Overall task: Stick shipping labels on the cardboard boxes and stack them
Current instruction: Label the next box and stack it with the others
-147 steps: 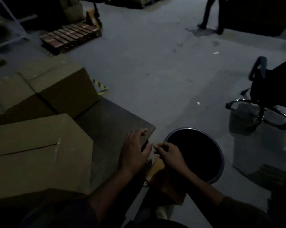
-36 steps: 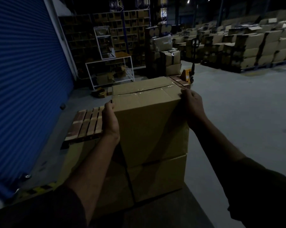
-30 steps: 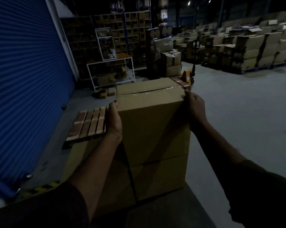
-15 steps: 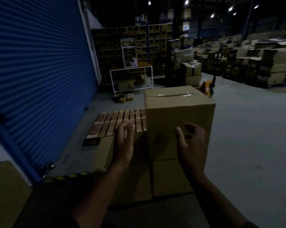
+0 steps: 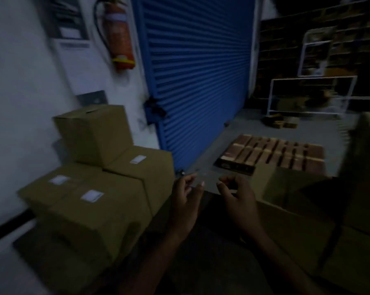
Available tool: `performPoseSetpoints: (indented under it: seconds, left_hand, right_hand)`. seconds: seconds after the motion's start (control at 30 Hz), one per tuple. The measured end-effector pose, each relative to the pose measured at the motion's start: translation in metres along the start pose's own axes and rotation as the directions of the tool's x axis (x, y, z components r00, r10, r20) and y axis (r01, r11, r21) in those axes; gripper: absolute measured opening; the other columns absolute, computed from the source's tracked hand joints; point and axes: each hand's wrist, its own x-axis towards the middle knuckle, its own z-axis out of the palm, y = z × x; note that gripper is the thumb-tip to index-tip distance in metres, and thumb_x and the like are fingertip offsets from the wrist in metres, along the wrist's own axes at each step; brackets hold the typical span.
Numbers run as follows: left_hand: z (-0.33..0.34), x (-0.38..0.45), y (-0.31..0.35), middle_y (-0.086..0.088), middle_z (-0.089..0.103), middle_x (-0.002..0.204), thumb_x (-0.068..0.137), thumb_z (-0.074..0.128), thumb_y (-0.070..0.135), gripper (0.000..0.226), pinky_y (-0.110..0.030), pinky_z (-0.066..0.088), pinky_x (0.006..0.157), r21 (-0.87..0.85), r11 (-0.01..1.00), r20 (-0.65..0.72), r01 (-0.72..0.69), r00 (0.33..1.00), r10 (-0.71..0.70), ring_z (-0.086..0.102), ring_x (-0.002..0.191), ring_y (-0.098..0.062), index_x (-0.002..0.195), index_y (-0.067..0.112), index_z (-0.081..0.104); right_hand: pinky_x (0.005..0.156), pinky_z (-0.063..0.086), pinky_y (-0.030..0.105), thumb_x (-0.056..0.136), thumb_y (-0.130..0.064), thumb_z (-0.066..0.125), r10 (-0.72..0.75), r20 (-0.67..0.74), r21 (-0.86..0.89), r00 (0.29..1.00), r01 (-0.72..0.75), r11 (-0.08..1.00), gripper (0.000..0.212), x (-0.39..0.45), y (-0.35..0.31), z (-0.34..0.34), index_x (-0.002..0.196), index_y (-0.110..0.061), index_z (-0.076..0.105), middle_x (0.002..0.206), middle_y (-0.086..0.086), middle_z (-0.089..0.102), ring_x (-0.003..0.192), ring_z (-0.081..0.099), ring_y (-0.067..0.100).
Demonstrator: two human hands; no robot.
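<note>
Both my hands hover in mid-air over a dark table, holding nothing. My left hand [image 5: 186, 201] has loosely bent fingers; my right hand [image 5: 237, 199] is likewise relaxed. To the left stands a cluster of cardboard boxes: a near box [image 5: 90, 211] with a white label [image 5: 92, 195] on top, a second label [image 5: 59, 179] on the box beside it, a further box [image 5: 145, 169] with a label [image 5: 137, 159], and an unlabelled box [image 5: 94, 130] stacked on top. At the right edge rises the blurred stack of boxes [image 5: 363, 167].
A blue roller shutter [image 5: 199, 77] fills the middle background. A red fire extinguisher [image 5: 118, 35] hangs on the white wall. A wooden pallet [image 5: 273, 154] lies on the floor ahead. White metal racks [image 5: 311, 92] stand at the back right.
My hands have let go of the box set on the right stack and drawn back empty. My view has swung left to the labelled boxes by the wall.
</note>
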Motion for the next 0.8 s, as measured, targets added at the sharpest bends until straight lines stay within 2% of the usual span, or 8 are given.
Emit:
performPoseSetpoints:
  seconds: [0.1, 0.17, 0.27, 0.4, 0.47, 0.53, 0.63, 0.8]
  left_hand:
    - [-0.059, 0.010, -0.009, 0.010, 0.066, 0.131, 0.100, 0.070, 0.038, 0.032, -0.029, 0.052, 0.106, 0.069, 0.997, -0.103, 0.030, 0.994, -0.022, 0.063, 0.120, -0.001, 0.129, 0.028, 0.063]
    - [-0.094, 0.017, -0.017, 0.012, 0.067, 0.128, 0.098, 0.072, 0.035, 0.030, -0.033, 0.053, 0.105, 0.076, 0.995, -0.184, 0.066, 0.982, -0.051, 0.063, 0.117, 0.000, 0.126, 0.028, 0.064]
    - [-0.144, 0.030, -0.026, 0.012, 0.067, 0.126, 0.095, 0.074, 0.044, 0.032, -0.035, 0.054, 0.101, 0.072, 0.993, -0.275, 0.091, 0.959, -0.068, 0.063, 0.116, -0.002, 0.124, 0.035, 0.065]
    - [-0.216, 0.063, -0.038, 0.012, 0.065, 0.128, 0.099, 0.070, 0.037, 0.033, -0.023, 0.052, 0.096, 0.105, 0.991, -0.277, 0.082, 0.960, -0.050, 0.061, 0.117, 0.000, 0.130, 0.030, 0.061]
    - [-0.254, 0.090, -0.050, 0.014, 0.064, 0.127, 0.098, 0.070, 0.038, 0.035, -0.019, 0.051, 0.093, 0.129, 0.990, -0.287, 0.065, 0.958, -0.025, 0.059, 0.115, 0.005, 0.131, 0.030, 0.061]
    - [-0.293, 0.121, -0.066, 0.014, 0.063, 0.129, 0.098, 0.070, 0.042, 0.037, -0.022, 0.050, 0.093, 0.137, 0.989, -0.295, 0.053, 0.956, -0.010, 0.059, 0.115, 0.004, 0.133, 0.031, 0.060]
    - [-0.347, 0.170, -0.089, 0.014, 0.063, 0.129, 0.098, 0.069, 0.043, 0.039, -0.017, 0.047, 0.086, 0.100, 0.993, -0.307, 0.066, 0.951, -0.032, 0.060, 0.115, 0.001, 0.135, 0.030, 0.060]
    - [-0.438, 0.261, -0.124, 0.009, 0.062, 0.135, 0.097, 0.068, 0.047, 0.047, -0.021, 0.050, 0.091, 0.062, 0.997, -0.306, 0.045, 0.952, -0.024, 0.060, 0.120, -0.003, 0.139, 0.027, 0.058]
  right_hand:
    - [0.075, 0.050, 0.025, 0.094, -0.018, 0.068, -0.016, 0.104, -0.002, 0.994, 0.017, 1.000, 0.008, 0.008, -0.009, 0.059, 0.101, -0.020, 0.067, 0.093, -0.010, 0.065, 0.088, 0.063, 0.004]
    - [0.076, 0.050, 0.026, 0.093, -0.018, 0.070, -0.032, 0.149, 0.002, 0.988, 0.032, 0.999, 0.008, 0.010, -0.016, 0.096, 0.099, -0.021, 0.066, 0.092, -0.007, 0.066, 0.085, 0.062, 0.004]
    - [0.070, 0.044, 0.010, 0.093, -0.022, 0.069, -0.050, 0.212, 0.005, 0.976, 0.050, 0.999, 0.011, 0.012, -0.029, 0.147, 0.103, -0.020, 0.065, 0.095, -0.006, 0.065, 0.086, 0.060, -0.001]
    - [0.077, 0.050, 0.025, 0.094, -0.027, 0.068, -0.088, 0.253, -0.007, 0.964, 0.092, 0.996, 0.013, 0.026, -0.041, 0.219, 0.106, -0.023, 0.064, 0.099, -0.007, 0.065, 0.092, 0.061, 0.004]
    - [0.077, 0.050, 0.024, 0.095, -0.028, 0.067, -0.107, 0.250, -0.020, 0.962, 0.116, 0.993, 0.012, 0.040, -0.048, 0.259, 0.106, -0.025, 0.063, 0.101, -0.008, 0.065, 0.093, 0.061, 0.002]
    - [0.077, 0.050, 0.025, 0.095, -0.029, 0.066, -0.133, 0.233, -0.024, 0.963, 0.142, 0.990, 0.011, 0.057, -0.056, 0.302, 0.104, -0.026, 0.062, 0.102, -0.007, 0.065, 0.093, 0.061, 0.003]
    - [0.074, 0.046, 0.016, 0.096, -0.031, 0.066, -0.112, 0.202, -0.020, 0.973, 0.119, 0.993, 0.014, 0.083, -0.066, 0.364, 0.108, -0.025, 0.063, 0.104, -0.009, 0.064, 0.096, 0.061, 0.000]
    - [0.075, 0.046, 0.018, 0.097, -0.028, 0.065, -0.060, 0.146, 0.044, 0.987, 0.054, 0.998, 0.018, 0.126, -0.087, 0.465, 0.112, -0.018, 0.063, 0.104, -0.003, 0.064, 0.095, 0.061, 0.005]
